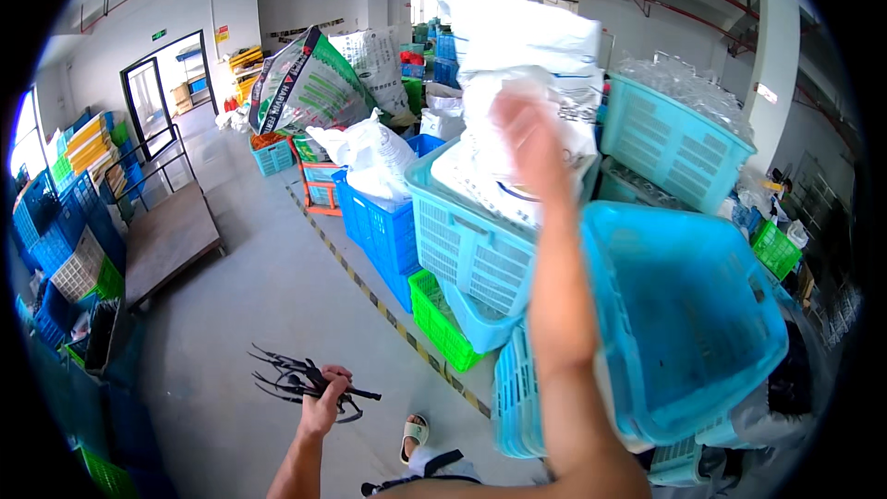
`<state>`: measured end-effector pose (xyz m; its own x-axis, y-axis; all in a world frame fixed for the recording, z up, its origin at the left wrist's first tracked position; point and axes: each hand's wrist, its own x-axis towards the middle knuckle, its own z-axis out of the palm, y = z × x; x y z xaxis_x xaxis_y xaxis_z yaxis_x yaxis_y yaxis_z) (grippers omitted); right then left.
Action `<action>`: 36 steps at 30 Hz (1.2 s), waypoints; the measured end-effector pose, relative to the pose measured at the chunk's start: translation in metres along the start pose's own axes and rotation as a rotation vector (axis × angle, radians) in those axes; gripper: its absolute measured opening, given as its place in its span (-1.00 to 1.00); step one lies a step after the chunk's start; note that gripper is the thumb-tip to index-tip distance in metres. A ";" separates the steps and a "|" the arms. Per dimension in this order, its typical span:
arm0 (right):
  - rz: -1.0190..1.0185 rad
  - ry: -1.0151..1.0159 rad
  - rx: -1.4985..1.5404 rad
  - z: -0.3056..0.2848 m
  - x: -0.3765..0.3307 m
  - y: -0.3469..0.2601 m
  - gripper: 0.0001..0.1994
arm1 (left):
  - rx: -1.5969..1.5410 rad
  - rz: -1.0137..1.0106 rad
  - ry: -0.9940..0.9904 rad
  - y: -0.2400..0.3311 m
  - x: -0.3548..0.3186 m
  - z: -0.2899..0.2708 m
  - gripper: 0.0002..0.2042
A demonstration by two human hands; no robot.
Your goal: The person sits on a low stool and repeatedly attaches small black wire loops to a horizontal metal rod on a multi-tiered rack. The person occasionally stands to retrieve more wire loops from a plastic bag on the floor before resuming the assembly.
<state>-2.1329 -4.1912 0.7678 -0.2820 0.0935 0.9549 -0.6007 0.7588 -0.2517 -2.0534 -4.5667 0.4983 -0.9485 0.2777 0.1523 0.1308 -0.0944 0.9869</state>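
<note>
At the near left, the person's left hand (331, 390) is closed around a bundle of thin, black, branching strips (294, 377), held above the grey floor (212, 314). The right hand (534, 134) is raised before a bulging white plastic sack (527, 32) at the far right; blur leaves its finger pose and any contact unclear. The step in hand appears to be reaching with the bundle held aside; next, the right fingers probably need a definite hold.

Black strips (294, 380), probably smooth plastic
</note>
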 end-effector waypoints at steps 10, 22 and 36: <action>0.457 -0.886 -0.850 -0.009 0.201 0.083 -0.38 | 0.038 0.131 -0.173 0.008 0.229 -0.018 -0.89; 0.524 -0.969 -0.837 0.134 -0.005 0.093 -0.61 | -0.066 0.878 -1.070 0.093 0.522 0.097 -0.62; 0.568 -0.428 -1.100 0.133 0.092 0.188 -0.83 | 0.113 0.929 -1.166 0.088 0.598 0.127 -0.93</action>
<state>-2.3716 -4.1255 0.7868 -0.6281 0.5158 0.5826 0.5437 0.8265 -0.1457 -2.5728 -4.2868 0.6828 0.2339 0.7542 0.6135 0.6152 -0.6035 0.5073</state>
